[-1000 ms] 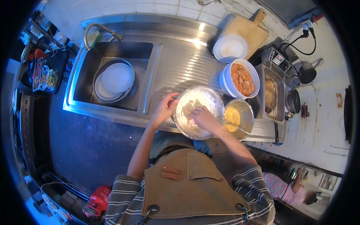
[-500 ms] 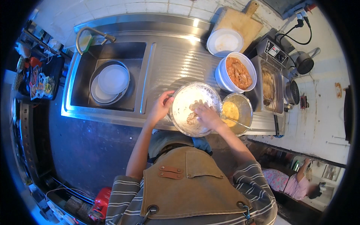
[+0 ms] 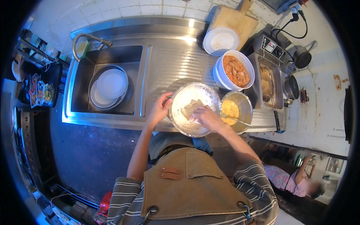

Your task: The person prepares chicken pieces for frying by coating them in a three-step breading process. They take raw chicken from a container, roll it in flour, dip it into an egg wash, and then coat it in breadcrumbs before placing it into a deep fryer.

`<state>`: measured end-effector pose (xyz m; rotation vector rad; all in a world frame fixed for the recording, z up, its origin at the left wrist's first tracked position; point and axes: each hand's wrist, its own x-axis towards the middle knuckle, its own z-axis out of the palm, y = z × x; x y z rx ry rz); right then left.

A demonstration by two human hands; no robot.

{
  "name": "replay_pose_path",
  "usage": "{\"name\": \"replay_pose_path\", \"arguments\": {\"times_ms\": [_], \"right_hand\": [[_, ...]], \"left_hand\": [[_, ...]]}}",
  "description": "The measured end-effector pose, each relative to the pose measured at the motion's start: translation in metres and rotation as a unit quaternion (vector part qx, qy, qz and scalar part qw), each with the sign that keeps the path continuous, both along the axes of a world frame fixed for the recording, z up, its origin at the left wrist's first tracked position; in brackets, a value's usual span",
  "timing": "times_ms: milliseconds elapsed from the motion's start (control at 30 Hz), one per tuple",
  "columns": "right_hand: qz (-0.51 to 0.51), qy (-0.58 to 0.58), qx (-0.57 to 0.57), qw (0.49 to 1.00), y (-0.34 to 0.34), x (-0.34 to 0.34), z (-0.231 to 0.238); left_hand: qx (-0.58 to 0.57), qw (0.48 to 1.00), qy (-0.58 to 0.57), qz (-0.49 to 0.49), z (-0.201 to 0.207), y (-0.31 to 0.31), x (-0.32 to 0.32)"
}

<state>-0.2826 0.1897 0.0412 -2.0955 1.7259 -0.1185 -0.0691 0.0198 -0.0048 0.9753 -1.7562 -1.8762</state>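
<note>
A metal bowl [image 3: 179,125] of white flour rests near the counter's front edge. My left hand [image 3: 161,108] holds its left rim, fingers on the outside. Inside the bowl, my right hand [image 3: 206,117] has its fingers curled at the edge of a flour-coated piece of meat [image 3: 190,108]; its fingertips are partly hidden. Touching the bowl on the right is a second metal bowl [image 3: 246,108], holding yellow beaten egg [image 3: 230,109] and a thin metal utensil [image 3: 240,122]. Behind them stands a white tub [image 3: 221,77] full of reddish marinated meat [image 3: 236,70].
A deep fryer [image 3: 267,80] with a black-handled basket stands right. Behind the tub are a white plate [image 3: 221,40] and wooden board [image 3: 234,23]. Left, the sink [image 3: 135,80] holds a pan with white dishes [image 3: 112,83] under a tap [image 3: 90,35]. Another person [image 3: 287,176] is at lower right.
My right hand has gone from spread fingers to curled ones. The piece of meat sits farther back in the bowl and looks whiter. My left hand keeps its place on the rim.
</note>
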Motion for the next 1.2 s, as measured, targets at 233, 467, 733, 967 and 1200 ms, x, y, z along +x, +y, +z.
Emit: {"name": "replay_pose_path", "arguments": {"times_ms": [233,467,733,967,1200], "right_hand": [[-0.088,0.044,0.107,0.989,-0.009,-0.006,0.03],[-0.169,0.084,0.132,0.973,0.005,0.031,-0.004],[-0.219,-0.075,0.131,0.964,-0.001,0.028,-0.011],[-0.315,-0.013,0.049,0.948,0.018,0.028,0.016],[-0.452,-0.076,-0.071,0.886,0.05,-0.022,0.13]], "left_hand": [[0.053,0.999,-0.004,-0.002,0.014,0.001,0.001],[0.021,1.0,-0.015,-0.01,0.004,-0.001,-0.002],[0.022,0.999,-0.009,-0.03,0.013,-0.005,-0.004],[0.033,0.996,-0.051,-0.058,0.025,-0.007,-0.006],[0.033,0.998,-0.03,-0.047,0.026,-0.006,-0.003]]}}
